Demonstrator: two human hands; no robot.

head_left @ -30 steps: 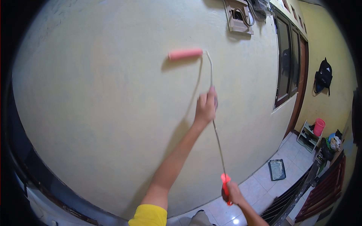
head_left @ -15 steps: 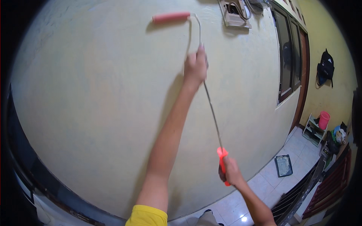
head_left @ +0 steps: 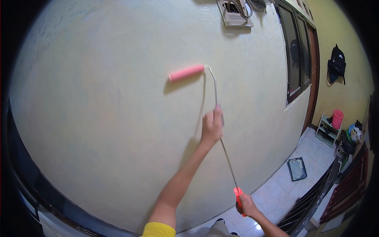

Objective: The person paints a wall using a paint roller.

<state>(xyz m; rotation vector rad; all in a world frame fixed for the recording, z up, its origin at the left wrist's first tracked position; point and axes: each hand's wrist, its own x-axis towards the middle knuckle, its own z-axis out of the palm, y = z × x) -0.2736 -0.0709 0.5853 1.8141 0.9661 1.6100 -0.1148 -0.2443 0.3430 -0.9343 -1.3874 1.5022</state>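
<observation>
The left hand (head_left: 212, 127) is reaching up with its fingers wrapped around the thin metal shaft of a long-handled paint roller (head_left: 216, 103), gripping it partway along. The right hand (head_left: 248, 205) is closing around the roller's orange-red grip at the bottom end, low near the picture's lower edge. The roller's pink sleeve (head_left: 186, 73) is lying flat against the pale yellow wall (head_left: 98, 118) (its shadow is falling just below it), up and to the left of the left hand. A paint tray (head_left: 297, 168) is sitting on the white tiled floor (head_left: 276, 193) to the right, well apart from both hands, below a dark-framed window (head_left: 297, 51).
</observation>
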